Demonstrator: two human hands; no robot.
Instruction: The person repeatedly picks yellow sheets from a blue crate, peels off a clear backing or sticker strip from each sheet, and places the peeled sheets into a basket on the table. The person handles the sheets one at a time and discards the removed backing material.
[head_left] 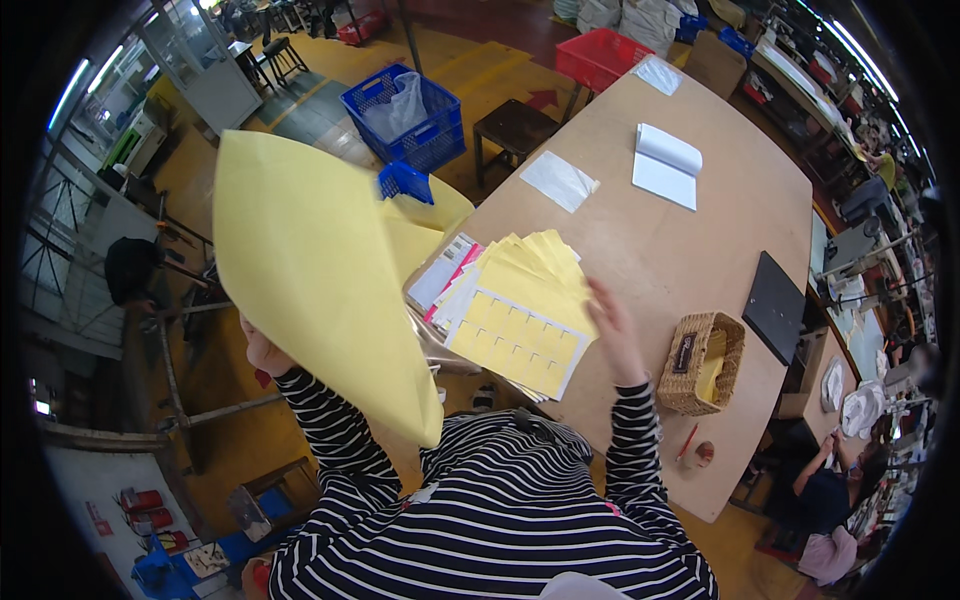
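A large yellow sheet point(310, 270), curved and raised, fills the left side in front of me. My left hand point(265, 352) grips its lower left edge, with some fingers hidden behind the sheet. On the table's near left corner lies a fanned stack of yellow sheets point(530, 275). The top one is a yellow label sheet point(518, 342) with a white border and a grid of small marks. At the stack's right edge is my right hand point(615, 325), slightly blurred, its fingers stretched out and not visibly holding anything.
The brown table point(640, 250) carries a wicker basket point(700, 362) with yellow pieces inside, an open notebook point(667, 165), a black flat board point(773, 305) and a red pen point(687, 442). Beyond its left edge stand a blue crate point(425, 140) and a stool point(512, 125). Other people work at far right.
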